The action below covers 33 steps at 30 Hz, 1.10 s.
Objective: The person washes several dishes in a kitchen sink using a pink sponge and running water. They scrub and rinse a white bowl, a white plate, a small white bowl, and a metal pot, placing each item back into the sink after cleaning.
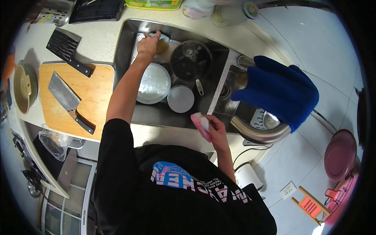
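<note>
My left hand [147,46] reaches into the far left corner of the steel sink [203,113]. Its fingers are bent at the rim of a pale dish [165,38] with something brownish by it, and the index finger points away from me; part of the grip is hidden. My right hand [216,131] is closed on a pink and white sponge [202,126] above the sink's near edge. Between my hands the sink holds a white bowl [154,84] with whitish liquid, a dark pan [191,58] with a light-tipped handle, and a small round pale lid or bowl [180,99].
On the left lies a wooden cutting board [49,109] with a cleaver [64,92]; a black-bladed knife [64,49] overlaps its far edge. A blue cloth [280,90] hangs over the curved steel tap [260,137] on the right. Jars [233,15] stand at the back.
</note>
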Available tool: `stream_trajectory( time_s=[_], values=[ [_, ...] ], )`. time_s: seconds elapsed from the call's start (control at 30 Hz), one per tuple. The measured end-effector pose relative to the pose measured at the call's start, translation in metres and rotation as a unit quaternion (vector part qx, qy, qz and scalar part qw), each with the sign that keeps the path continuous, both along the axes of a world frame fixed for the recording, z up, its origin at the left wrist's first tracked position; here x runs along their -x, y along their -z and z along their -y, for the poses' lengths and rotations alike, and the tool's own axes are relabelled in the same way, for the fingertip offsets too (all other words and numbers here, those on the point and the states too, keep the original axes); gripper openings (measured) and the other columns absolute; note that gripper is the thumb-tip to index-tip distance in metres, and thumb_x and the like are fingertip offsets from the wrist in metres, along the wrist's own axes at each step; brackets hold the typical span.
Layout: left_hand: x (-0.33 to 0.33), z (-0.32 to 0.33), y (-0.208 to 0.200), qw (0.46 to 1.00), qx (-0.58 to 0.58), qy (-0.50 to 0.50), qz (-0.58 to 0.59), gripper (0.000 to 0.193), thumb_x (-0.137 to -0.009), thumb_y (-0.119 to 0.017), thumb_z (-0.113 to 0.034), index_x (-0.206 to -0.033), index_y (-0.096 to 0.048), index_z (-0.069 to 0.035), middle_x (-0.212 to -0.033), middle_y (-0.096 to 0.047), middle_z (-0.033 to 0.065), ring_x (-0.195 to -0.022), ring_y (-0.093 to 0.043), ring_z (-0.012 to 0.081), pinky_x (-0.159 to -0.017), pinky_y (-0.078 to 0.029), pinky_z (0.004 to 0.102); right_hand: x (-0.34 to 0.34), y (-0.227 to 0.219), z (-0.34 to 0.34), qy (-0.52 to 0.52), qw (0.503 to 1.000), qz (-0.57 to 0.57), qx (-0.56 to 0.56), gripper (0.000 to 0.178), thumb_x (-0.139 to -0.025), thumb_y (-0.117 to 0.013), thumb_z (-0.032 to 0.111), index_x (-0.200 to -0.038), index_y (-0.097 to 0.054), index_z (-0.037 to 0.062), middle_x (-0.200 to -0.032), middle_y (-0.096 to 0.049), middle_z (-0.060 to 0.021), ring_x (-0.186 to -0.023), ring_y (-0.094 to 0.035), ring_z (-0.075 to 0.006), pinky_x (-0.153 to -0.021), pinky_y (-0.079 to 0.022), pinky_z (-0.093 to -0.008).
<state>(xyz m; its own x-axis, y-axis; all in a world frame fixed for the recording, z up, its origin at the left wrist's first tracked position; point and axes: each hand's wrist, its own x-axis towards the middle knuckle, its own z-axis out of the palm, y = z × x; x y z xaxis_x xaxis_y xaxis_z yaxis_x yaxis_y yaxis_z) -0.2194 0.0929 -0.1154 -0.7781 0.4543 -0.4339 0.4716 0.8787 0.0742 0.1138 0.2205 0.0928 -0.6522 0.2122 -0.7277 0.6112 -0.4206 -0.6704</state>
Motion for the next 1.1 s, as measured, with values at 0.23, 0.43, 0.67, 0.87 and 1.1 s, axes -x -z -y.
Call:
stream_trajectory(
  time_s=[0.23,0.43,0.67,0.87,1.1],
  values=[
    [-0.012,0.000,-0.033,0.977,0.125,0.109,-0.137,0.082,-0.083,-0.051,-0.009,-0.142,-0.002,-0.040,-0.136,-0.024,0.0377,-0.064,-0.066,0.0356,-0.045,-0.054,0.0399,-0.018,-0.013,0.005,0.008,0.999,-0.049,0.018,0.028,-0.086,-0.050,0.005,-0.113,-0.055,0.0004,-0.103,-0.060,-0.0054,-0.094,-0.056,-0.0116,-0.085,-0.044,-0.0245],
    [-0.019,0.005,-0.071,0.976,0.124,0.091,-0.152,0.089,-0.082,-0.054,-0.009,-0.142,0.005,-0.040,-0.133,-0.028,0.0385,-0.068,-0.065,0.0344,-0.050,-0.054,0.0387,-0.036,-0.015,0.011,0.030,0.997,-0.063,0.020,0.028,-0.085,-0.053,0.007,-0.113,-0.055,0.0003,-0.103,-0.059,-0.0050,-0.095,-0.056,-0.0115,-0.083,-0.044,-0.0248],
    [-0.045,0.048,-0.144,0.918,-0.294,-0.163,0.211,0.079,-0.070,-0.045,-0.001,-0.140,-0.017,-0.024,-0.113,-0.051,0.0320,-0.066,-0.065,0.0326,-0.057,-0.053,0.0333,0.015,0.022,0.024,0.063,0.976,-0.190,-0.084,0.034,-0.082,-0.061,0.010,-0.114,-0.054,0.0012,-0.105,-0.058,-0.0058,-0.091,-0.056,-0.0124,-0.080,-0.045,-0.0257],
    [-0.127,0.052,-0.147,0.741,-0.469,-0.356,0.323,0.044,-0.080,-0.041,-0.009,-0.123,-0.047,-0.005,-0.104,-0.057,0.0091,-0.089,-0.055,0.0152,-0.069,-0.046,0.0275,0.115,0.018,0.035,-0.062,0.795,-0.232,-0.557,0.024,-0.076,-0.063,0.011,-0.100,-0.063,0.0102,-0.098,-0.055,-0.0162,-0.084,-0.060,-0.0339,-0.071,-0.050,-0.0394],
    [-0.166,0.055,-0.147,0.515,-0.578,-0.445,0.451,0.057,-0.094,-0.031,-0.049,-0.134,-0.037,-0.009,-0.130,-0.047,0.0085,-0.119,-0.045,0.0230,-0.099,-0.036,0.0373,0.140,0.041,0.081,-0.037,0.814,-0.242,-0.527,0.020,-0.078,-0.060,0.014,-0.098,-0.061,0.0086,-0.100,-0.056,-0.0173,-0.086,-0.059,-0.0372,-0.073,-0.049,-0.0438]
  ],
)
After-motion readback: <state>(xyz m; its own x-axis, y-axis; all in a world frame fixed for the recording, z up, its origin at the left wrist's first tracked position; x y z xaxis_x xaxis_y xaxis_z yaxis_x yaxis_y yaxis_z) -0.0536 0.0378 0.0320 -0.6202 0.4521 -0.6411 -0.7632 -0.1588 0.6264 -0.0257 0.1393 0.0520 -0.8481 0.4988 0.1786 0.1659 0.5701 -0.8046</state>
